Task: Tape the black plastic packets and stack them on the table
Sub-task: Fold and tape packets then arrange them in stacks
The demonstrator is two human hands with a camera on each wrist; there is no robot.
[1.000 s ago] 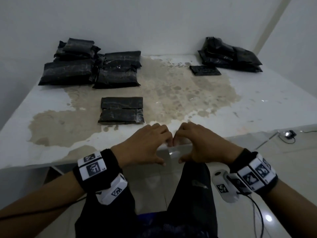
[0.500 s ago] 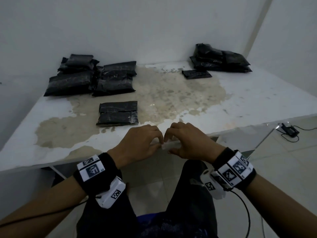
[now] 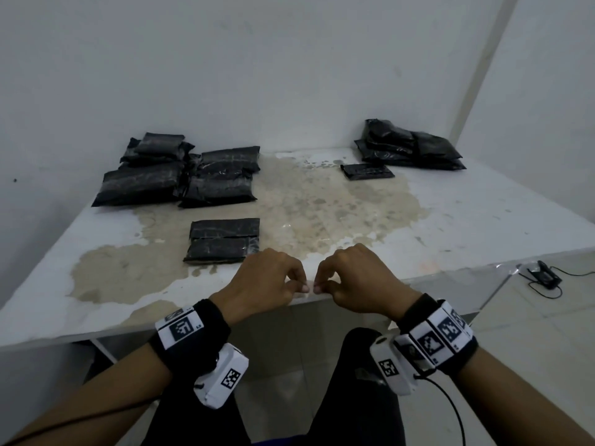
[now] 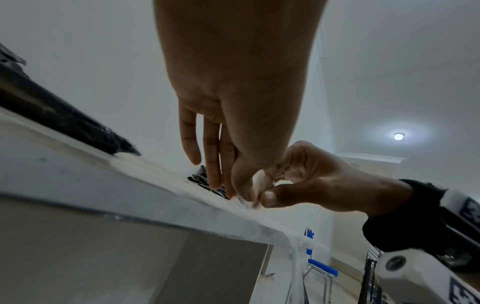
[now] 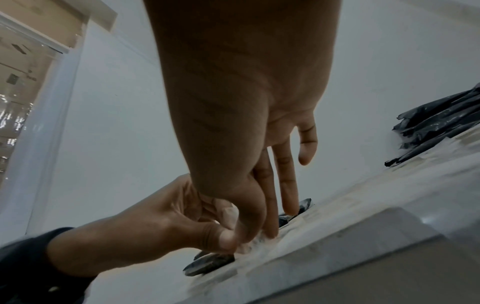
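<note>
One black packet [image 3: 223,241] lies flat on the white table [image 3: 450,226], just beyond my left hand. My left hand [image 3: 301,286] and right hand [image 3: 318,286] meet at the table's front edge, thumbs and forefingers curled. Between them they pinch a small pale translucent strip, seemingly clear tape [image 4: 261,181], right at the edge. In the right wrist view the clear tape [image 5: 246,246] shows under the left thumb. Stacked black packets [image 3: 180,175] sit at the back left. A second pile [image 3: 412,146] sits at the back right, with a flat packet [image 3: 367,171] before it.
White walls close off the table at the back and the right. A worn brownish patch [image 3: 322,204] covers the table's middle. On the floor at the right lies a small black device with a cable [image 3: 544,276]. A blue chair [image 4: 322,269] stands beyond the table.
Both hands stay at the front edge; their touching fingertips have drawn slightly apart. The head view has tilted up, so more wall shows.
</note>
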